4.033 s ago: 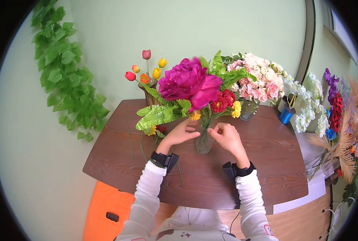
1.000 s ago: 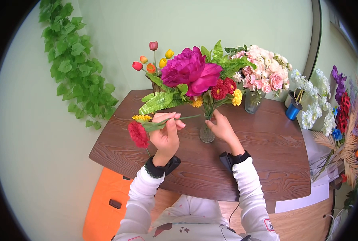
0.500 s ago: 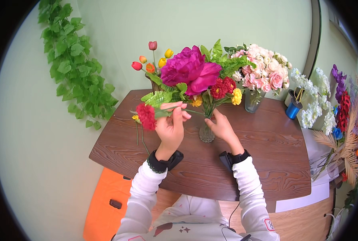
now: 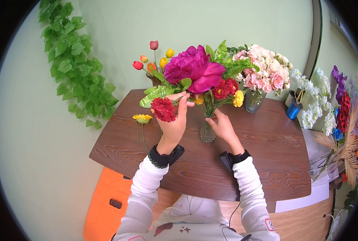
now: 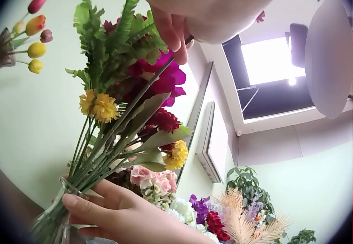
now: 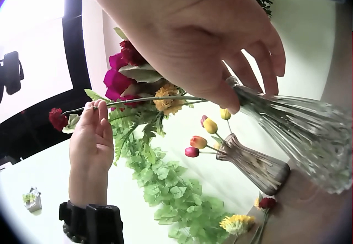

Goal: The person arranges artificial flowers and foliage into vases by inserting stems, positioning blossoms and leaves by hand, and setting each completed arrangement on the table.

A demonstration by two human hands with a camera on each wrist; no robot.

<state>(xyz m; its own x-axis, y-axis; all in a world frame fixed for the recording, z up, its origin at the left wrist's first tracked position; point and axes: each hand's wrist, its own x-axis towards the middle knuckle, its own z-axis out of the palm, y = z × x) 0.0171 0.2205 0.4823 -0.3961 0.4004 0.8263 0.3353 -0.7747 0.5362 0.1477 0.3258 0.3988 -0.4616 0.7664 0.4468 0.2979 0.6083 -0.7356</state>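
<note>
My left hand (image 4: 173,127) pinches the green stem of a red artificial flower (image 4: 164,110), its bloom tilted toward me. In the right wrist view that stem (image 6: 149,99) runs across to the mouth of a clear glass vase (image 6: 311,136), ending near my right thumb. Around the vase's neck, my right hand (image 4: 224,127) curls its fingers and thumb, and the vase (image 4: 207,134) stands upright on the table. Out of it rise a large magenta peony (image 4: 193,71), fern leaves (image 4: 243,66), red blooms (image 4: 223,89) and yellow ones (image 4: 238,99).
A yellow flower (image 4: 142,119) and loose stems lie left on the brown table (image 4: 235,180). Tulips (image 4: 144,59) in a ribbed vase stand behind, with pale pink roses (image 4: 267,68) in a glass at back right. A blue spool (image 4: 293,111) sits near the right edge.
My left hand has picked up the red flower from the left of the table and brought its stem rightward to the vase, rising slightly. My right hand has settled around the vase neck.
</note>
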